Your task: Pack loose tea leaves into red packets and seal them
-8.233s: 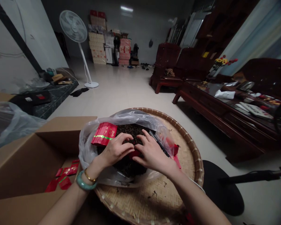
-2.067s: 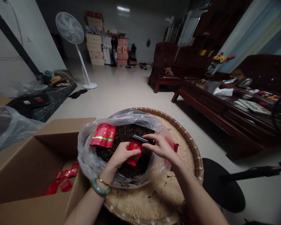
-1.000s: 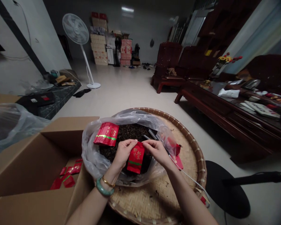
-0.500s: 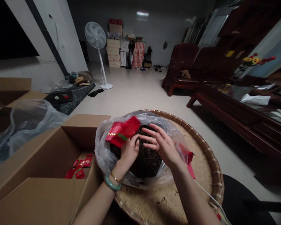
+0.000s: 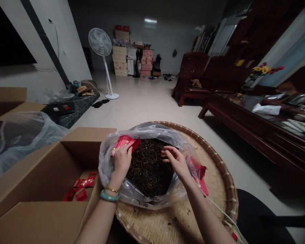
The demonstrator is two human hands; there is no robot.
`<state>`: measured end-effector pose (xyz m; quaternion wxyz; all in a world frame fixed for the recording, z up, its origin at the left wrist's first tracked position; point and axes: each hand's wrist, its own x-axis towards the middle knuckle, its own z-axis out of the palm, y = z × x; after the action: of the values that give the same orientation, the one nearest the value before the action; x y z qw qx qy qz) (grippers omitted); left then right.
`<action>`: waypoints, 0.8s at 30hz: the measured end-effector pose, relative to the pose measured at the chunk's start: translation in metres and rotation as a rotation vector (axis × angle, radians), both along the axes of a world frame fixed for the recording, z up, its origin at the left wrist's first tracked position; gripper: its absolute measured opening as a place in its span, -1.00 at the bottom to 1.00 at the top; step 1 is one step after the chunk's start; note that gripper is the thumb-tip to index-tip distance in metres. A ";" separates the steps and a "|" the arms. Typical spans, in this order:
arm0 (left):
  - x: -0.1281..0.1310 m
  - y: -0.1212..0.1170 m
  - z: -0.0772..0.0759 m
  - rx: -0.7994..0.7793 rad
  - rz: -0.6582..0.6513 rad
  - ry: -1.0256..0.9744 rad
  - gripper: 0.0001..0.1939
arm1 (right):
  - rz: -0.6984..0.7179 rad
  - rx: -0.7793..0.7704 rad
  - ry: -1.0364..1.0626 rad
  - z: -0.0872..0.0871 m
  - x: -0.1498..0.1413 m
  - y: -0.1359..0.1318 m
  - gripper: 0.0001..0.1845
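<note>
A clear plastic bag [image 5: 108, 173] full of dark, dried loose tea leaves [image 5: 149, 169] lies wide open on a round woven bamboo tray [image 5: 218, 189]. My left hand [image 5: 122, 159], with a green bangle and a gold bracelet at the wrist, is closed on a red packet [image 5: 135, 145] at the bag's left side. Several more red packets [image 5: 122, 140] lie stacked under and beside those fingers. Over the right part of the leaves hovers my right hand [image 5: 176, 162], fingers loosely bent and apart, with nothing visible in them.
A cardboard box [image 5: 48, 166] with several small red packets [image 5: 85, 183] inside stands left of the tray. More red pieces [image 5: 202, 184] and a white cord [image 5: 218, 210] lie on the tray's right. A black round stool [image 5: 256, 217] is at lower right, a white fan [image 5: 100, 42] farther back.
My left hand has moved left and down, bringing the red packet from over the leaves to the stack. My right hand has drawn away from it, uncovering the leaves between them.
</note>
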<state>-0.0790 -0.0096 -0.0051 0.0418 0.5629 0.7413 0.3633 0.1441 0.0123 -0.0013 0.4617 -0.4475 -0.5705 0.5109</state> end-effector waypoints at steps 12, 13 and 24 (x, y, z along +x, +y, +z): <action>0.058 -0.028 -0.009 -0.025 -0.214 -1.038 -0.66 | -0.222 0.853 -0.495 -0.004 -0.012 -0.016 -0.59; 0.060 -0.028 -0.010 -0.032 -0.219 -1.061 -0.66 | -0.239 0.886 -0.507 -0.005 -0.011 -0.017 -0.59; 0.054 -0.032 -0.011 -0.004 -0.264 -0.888 -0.74 | -0.315 0.845 -0.490 0.004 -0.005 -0.022 -0.91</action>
<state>-0.0247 -0.0419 -0.0164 0.4022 0.4424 0.5740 0.5595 0.1390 -0.0094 0.0024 0.5265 -0.4090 -0.7443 0.0397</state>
